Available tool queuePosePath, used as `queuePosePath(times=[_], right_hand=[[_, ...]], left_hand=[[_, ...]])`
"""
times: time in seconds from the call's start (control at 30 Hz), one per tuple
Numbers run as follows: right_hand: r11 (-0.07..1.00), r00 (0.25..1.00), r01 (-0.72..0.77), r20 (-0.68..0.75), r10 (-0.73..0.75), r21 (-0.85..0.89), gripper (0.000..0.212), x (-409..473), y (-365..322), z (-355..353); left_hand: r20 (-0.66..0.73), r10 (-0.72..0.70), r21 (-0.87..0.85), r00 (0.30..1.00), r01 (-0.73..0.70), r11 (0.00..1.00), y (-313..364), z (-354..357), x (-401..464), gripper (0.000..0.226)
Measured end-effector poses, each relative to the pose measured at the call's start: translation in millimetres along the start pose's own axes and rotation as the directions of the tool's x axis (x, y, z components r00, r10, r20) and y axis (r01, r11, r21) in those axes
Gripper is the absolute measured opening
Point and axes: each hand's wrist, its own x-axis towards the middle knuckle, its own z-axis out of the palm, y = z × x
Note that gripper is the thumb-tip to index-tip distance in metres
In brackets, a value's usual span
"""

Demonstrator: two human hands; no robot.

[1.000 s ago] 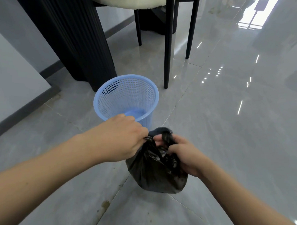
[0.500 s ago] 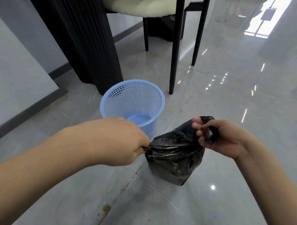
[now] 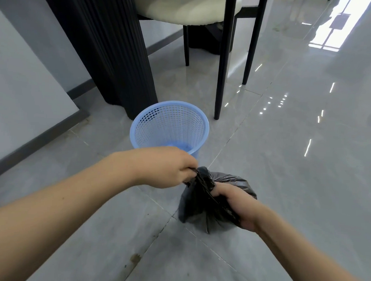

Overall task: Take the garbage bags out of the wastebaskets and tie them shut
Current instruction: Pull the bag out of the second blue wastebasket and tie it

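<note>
Nearest, glossy grey floor [image 3: 305, 186] of large tiles with thin grout lines, a small brown stain on one joint at the near side. Above it, held off the tiles, black bag [image 3: 231, 182], bunched and full. Right hand [image 3: 239, 207] curled tight round the gathered neck, fingers sunk into the plastic. Left hand [image 3: 169, 167] fisted, pinching a twisted strip of the bag's top and drawing it out taut to the left. Just beyond the left hand, blue mesh basket [image 3: 170, 123], upright on the floor, unlined. Behind it, touching or nearly so, a dark ribbed column [image 3: 112, 53]. Farther right, chair [image 3: 185, 8] with cream seat on thin black legs. At left, grey wall [image 3: 24, 82] with dark skirting. Far right, bright window glare and spots of light mirrored in the tiles.
</note>
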Motion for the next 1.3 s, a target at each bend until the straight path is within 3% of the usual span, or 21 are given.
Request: queuePosePath(times=[0.17,0.23,0.3,0.37,0.43,0.57,0.7,0.87,1.0,1.07,1.17,1.23,1.27,1.3], right_hand=[[0.991,0.982,0.031,0.188,-0.007,-0.127,0.068,-7.5,-9.0,-4.0],[0.962,0.976,0.031,0.215,0.029,-0.272,0.05,-10.8,-13.9,-3.4],[0.891,0.979,-0.049,0.153,0.131,-0.451,0.029,-12.3,-20.0,-1.6],[0.748,0.989,-0.09,0.028,0.144,-0.657,0.015,-14.3,-28.6,1.5],[0.532,0.996,-0.091,-0.069,0.06,-0.842,0.017,-19.5,-41.0,4.9],[0.176,0.986,-0.053,-0.08,-0.148,-0.983,0.02,-29.8,-51.1,13.5],[-0.146,0.877,-0.072,0.007,-0.481,-0.987,0.008,-34.2,-36.9,20.6],[-0.368,0.701,-0.142,0.169,-0.693,-0.919,0.015,-33.5,-20.0,17.4],[-0.349,0.54,-0.059,0.265,-0.799,-0.935,0.023,-35.5,-12.1,8.8],[-0.35,0.519,-0.059,0.271,-0.811,-0.935,0.037,-36.0,-12.3,5.6],[-0.329,0.53,-0.058,0.25,-0.81,-0.943,0.014,-37.4,-14.9,7.8],[-0.155,0.577,-0.052,0.097,-0.811,-0.986,0.006,-36.5,-20.3,11.7],[-0.033,0.613,-0.045,-0.001,-0.79,-0.998,0.011,-34.3,-22.9,11.8],[0.104,0.66,-0.043,-0.107,-0.744,-0.994,0.015,-31.8,-26.5,11.1]], left_hand=[[-0.091,0.002,-0.069,0.996,-0.008,0.998,-17.9,13.0,14.0,0.024],[-0.129,0.026,-0.038,0.991,-0.031,0.999,-20.6,19.7,19.7,0.023],[-0.148,0.029,-0.089,0.989,-0.042,0.995,-21.3,26.9,23.7,0.023],[-0.158,-0.019,-0.248,0.987,-0.021,0.968,-20.4,34.4,27.0,0.024],[-0.159,-0.111,-0.467,0.981,0.024,0.884,-18.4,43.5,30.2,0.025],[-0.133,-0.21,-0.833,0.969,0.006,0.554,-7.8,62.4,34.2,0.025],[-0.139,-0.228,-0.97,0.964,-0.086,0.228,4.8,66.8,36.9,0.023],[-0.111,-0.3,-0.988,0.948,-0.073,0.133,10.4,68.9,42.2,0.022],[-0.033,-0.305,-0.996,0.952,-0.006,0.088,11.4,74.1,45.5,0.025],[0.0,-0.295,-0.996,0.956,0.026,0.085,11.4,76.4,47.1,0.025],[-0.028,-0.35,-0.999,0.936,-0.016,0.037,11.0,72.2,50.5,0.024],[-0.083,-0.357,-0.996,0.93,-0.069,0.054,7.2,67.1,50.4,0.011],[-0.105,-0.32,-0.99,0.941,-0.071,0.118,4.2,64.4,48.1,0.003],[-0.109,-0.254,-0.972,0.961,-0.05,0.229,0.7,63.5,45.2,0.011]])
